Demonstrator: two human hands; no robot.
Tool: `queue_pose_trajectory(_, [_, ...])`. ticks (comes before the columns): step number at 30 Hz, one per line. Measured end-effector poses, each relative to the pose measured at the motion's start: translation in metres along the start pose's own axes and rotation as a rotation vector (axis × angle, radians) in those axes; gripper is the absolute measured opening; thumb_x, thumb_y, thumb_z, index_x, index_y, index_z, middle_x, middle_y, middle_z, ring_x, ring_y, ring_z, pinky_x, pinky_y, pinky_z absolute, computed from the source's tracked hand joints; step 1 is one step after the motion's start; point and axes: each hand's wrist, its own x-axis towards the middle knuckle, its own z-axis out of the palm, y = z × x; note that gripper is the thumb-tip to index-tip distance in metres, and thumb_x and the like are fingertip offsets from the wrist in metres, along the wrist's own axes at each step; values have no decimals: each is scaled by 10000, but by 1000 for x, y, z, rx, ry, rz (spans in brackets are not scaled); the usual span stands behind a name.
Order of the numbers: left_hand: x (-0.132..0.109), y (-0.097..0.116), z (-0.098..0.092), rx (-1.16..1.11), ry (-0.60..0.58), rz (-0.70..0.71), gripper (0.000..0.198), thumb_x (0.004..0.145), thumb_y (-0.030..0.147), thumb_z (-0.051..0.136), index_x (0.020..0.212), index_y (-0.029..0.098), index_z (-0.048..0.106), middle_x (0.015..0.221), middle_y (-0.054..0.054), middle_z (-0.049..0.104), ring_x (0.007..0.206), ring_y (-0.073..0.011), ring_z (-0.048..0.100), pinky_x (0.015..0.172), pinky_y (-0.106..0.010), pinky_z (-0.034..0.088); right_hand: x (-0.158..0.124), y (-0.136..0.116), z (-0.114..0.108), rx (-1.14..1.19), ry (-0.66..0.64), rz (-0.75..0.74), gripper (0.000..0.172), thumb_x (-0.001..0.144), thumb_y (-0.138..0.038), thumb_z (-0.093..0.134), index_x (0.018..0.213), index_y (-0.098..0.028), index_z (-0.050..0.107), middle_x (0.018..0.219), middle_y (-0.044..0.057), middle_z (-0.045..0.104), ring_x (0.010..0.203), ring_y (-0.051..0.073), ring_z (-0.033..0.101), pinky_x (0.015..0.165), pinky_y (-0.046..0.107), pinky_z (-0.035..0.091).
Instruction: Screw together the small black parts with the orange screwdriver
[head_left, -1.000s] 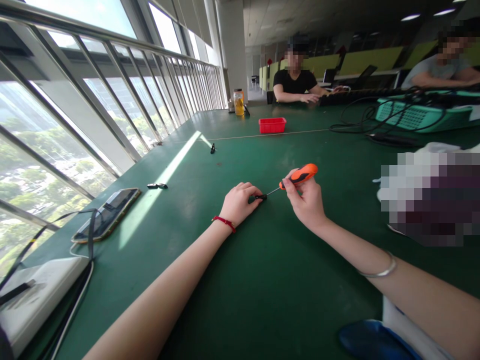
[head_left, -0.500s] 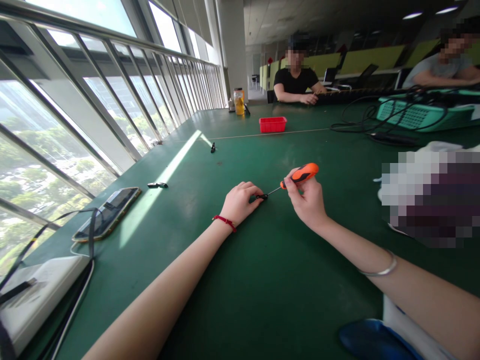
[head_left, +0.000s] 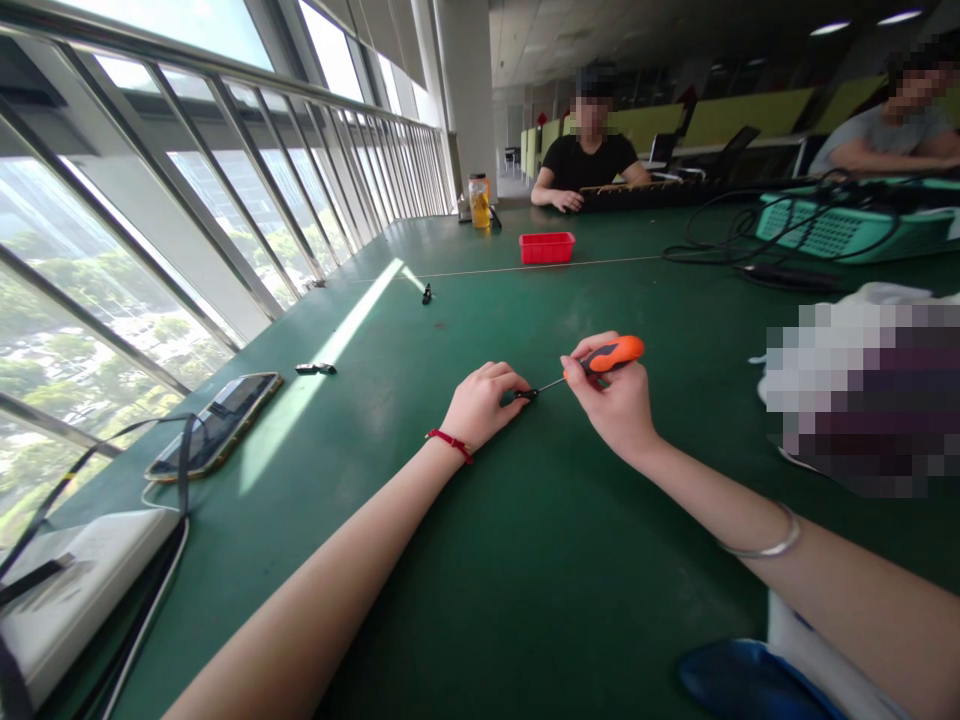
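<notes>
In the head view, my left hand pinches a small black part between thumb and fingers, low over the green table. What kind of part it is cannot be made out. My right hand is closed around the orange and black handle of a screwdriver. Its thin metal shaft points left and slightly down, and the tip meets the right end of the black part. Two more small black pieces, one nearer and one farther, lie on the table to the left.
A phone and a white power strip with cables lie at the left edge by the railing. Farther back stand a red bin and a jar. A teal basket with cables is back right. Two people sit across.
My right hand has turned slightly, and the screwdriver handle has dipped and shifted a little right. My left hand stays put. The person opposite has moved a hand to the left.
</notes>
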Motion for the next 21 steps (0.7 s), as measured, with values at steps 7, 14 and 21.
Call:
queue_pose_trajectory(7, [0, 0, 0, -6, 3, 7, 110, 791, 233, 567, 849, 204, 656, 887, -22, 621, 854, -169, 547, 764, -284, 458, -2, 3, -1, -50, -7, -115, 155, 724, -221, 556, 833, -218, 446, 676, -28, 465, 495, 103, 458, 522, 266, 428])
queue_pose_trajectory(14, [0, -2, 2, 2, 1, 41, 104, 790, 231, 572, 852, 209, 653, 885, -20, 616, 851, -166, 541, 759, -277, 458, 0, -1, 0, -62, 0, -62, 124, 756, -280, 576, 780, -201, 483, 744, -3, 520, 469, 76, 450, 485, 247, 394])
queue_pose_trajectory(21, [0, -1, 1, 3, 3, 29, 100, 782, 231, 582, 846, 205, 654, 878, -16, 620, 849, -165, 544, 749, -274, 456, -3, 0, 0, -21, -19, -61, 160, 708, -209, 584, 817, -210, 467, 753, -5, 506, 481, 81, 454, 456, 234, 400])
